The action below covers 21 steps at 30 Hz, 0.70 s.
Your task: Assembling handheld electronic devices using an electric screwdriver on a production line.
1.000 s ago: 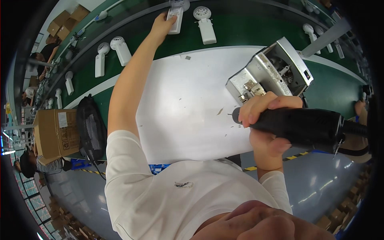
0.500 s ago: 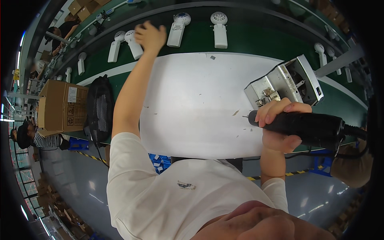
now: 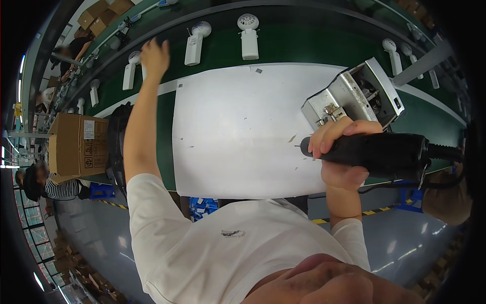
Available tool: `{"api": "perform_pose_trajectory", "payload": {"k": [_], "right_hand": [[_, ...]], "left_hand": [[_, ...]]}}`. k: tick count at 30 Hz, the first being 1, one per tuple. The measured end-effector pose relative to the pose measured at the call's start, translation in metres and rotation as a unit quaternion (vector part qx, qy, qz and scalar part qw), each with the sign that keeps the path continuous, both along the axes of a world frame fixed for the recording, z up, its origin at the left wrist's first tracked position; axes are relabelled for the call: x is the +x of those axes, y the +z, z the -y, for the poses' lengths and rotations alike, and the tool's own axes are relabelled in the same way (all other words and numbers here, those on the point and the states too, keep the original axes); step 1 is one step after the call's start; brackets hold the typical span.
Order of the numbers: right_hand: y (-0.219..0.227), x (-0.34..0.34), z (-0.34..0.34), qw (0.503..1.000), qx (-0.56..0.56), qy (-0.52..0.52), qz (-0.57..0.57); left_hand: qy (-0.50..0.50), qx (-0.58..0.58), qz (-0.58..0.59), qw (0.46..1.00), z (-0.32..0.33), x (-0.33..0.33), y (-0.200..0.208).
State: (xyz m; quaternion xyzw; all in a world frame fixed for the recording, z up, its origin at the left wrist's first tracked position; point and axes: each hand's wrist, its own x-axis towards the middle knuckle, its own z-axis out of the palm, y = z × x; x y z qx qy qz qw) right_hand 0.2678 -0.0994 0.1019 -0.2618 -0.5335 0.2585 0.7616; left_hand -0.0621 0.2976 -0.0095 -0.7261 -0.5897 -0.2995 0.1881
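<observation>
1. A white sheet (image 3: 217, 126) is lying on the green bench (image 3: 298, 43), centre.
2. Right hand (image 3: 338, 137) is tightly clasping a black power tool (image 3: 387, 152), right.
3. Left hand (image 3: 156, 60), fingers parted, is overlapping a white device (image 3: 144, 74), upper left; I cannot tell whether it grips.
4. A carton (image 3: 72, 147) is standing left; grey floor (image 3: 395, 238) is shining, lower right.

At nine o'clock we have a brown cardboard box (image 3: 71, 144), a black bag (image 3: 117, 139) just beside it. Between eight and nine we see a person in a striped top (image 3: 63, 189). Toward half past ten we spot cartons (image 3: 104, 22); around seven, small blue packets (image 3: 204, 208); near four, yellow-and-black floor tape (image 3: 382, 209).
</observation>
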Motion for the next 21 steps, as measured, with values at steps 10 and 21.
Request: {"api": "perform_pose_trajectory", "payload": {"k": [10, 21], "right_hand": [[-0.008, -0.001, -0.011, 0.999, 0.012, -0.034, 0.007], [0.001, 0.017, 0.011, 0.992, 0.119, 0.037, -0.011]], "left_hand": [[-0.109, -0.198, 0.019, 0.974, 0.044, 0.212, 0.014], [-0.264, -0.609, 0.655, 0.362, 0.287, 0.199, 0.047]]}}
